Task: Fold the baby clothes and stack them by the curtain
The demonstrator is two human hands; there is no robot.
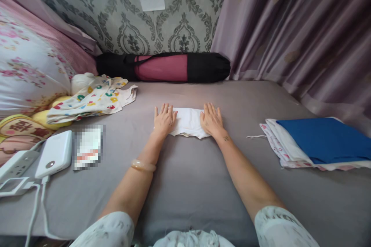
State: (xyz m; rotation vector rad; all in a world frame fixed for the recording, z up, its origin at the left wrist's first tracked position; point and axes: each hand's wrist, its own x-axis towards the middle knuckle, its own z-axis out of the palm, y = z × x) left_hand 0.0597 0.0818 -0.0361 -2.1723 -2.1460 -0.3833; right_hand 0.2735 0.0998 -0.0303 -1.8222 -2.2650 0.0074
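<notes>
A small white folded cloth (188, 120) lies flat on the grey bed sheet (197, 185) in front of me. Its near edge is uneven. My left hand (164, 119) rests palm down on its left end, fingers stretched out. On the right end lies my right hand (212, 119), also flat with the fingers spread. Both palms cover the ends of the cloth, so its full width is hidden. What kind of garment or cloth it is, I cannot make out.
Folded clothes with a blue piece (324, 139) on top lie at the right. On the left are a patterned child's garment (95, 98), a white power bank (55, 154) with cables and a power strip (19, 164). A black and pink long bag (162, 68) lies along the wall.
</notes>
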